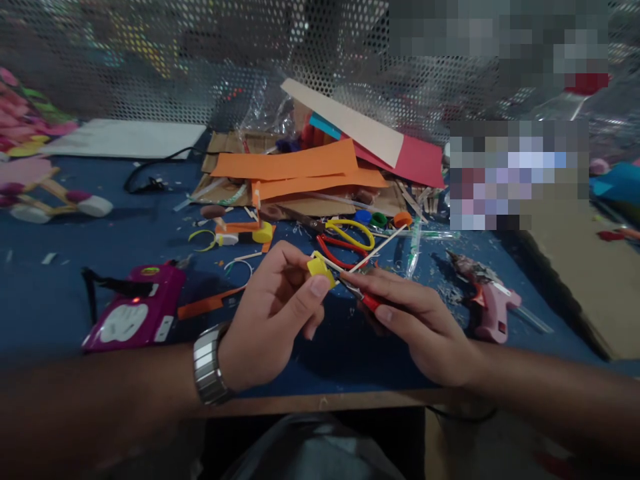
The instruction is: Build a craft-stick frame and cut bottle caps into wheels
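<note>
Two bare hands meet over the near edge of a blue-covered worktable (60,293). The left hand (273,313), a metal watch (207,367) on its wrist, is closed in a pinch: thumb and fingers grip a small yellow plastic bottle cap (320,269), raised off the table and turned toward the other hand so its side is reachable. The right hand (420,320) is closed around a small red-handled pointed tool (363,297), held low like a pen, its tip aimed at the cap and about touching it; what kind of tool it is I cannot tell. A thin wooden skewer (380,248) slants away from the cap.

Just beyond lie yellow-handled and red-handled scissors (350,241), then blue, green and orange caps (383,219) in a row. Farther back, orange paper strips (295,167) rest on cardboard under a red and tan sheet (380,143). A pink glue gun (490,303) lies right of the hands, nozzle pointing away, and a magenta box-shaped device (135,310) sits to the left.
</note>
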`<action>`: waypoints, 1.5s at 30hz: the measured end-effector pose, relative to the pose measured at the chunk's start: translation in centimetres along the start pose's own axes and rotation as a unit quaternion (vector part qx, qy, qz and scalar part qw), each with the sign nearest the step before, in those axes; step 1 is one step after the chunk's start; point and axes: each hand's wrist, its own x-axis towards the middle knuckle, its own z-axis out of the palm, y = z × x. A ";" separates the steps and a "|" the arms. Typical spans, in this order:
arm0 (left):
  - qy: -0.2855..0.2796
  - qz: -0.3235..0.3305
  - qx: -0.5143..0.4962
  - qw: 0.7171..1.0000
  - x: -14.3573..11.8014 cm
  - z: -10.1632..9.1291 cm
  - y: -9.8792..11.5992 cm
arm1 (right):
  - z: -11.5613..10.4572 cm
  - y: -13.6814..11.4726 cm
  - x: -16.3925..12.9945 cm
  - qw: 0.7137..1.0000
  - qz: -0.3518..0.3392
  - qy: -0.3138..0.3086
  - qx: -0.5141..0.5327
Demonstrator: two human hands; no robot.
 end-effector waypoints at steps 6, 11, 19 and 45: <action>-0.012 0.021 0.016 1.000 0.1 0.1 0.2 | 0.0 0.1 -0.2 1.000 0.011 0.002 -0.001; -0.004 0.006 0.035 0.999 0.0 0.0 0.0 | 0.0 0.3 -0.3 1.000 0.017 0.011 0.014; -0.018 -0.015 0.041 0.999 0.1 0.1 0.0 | 0.2 0.1 -0.4 1.000 0.022 0.017 -0.003; -0.069 0.108 0.008 0.992 -0.6 0.1 -0.9 | 0.1 -0.8 -0.3 0.995 -0.043 0.001 -0.095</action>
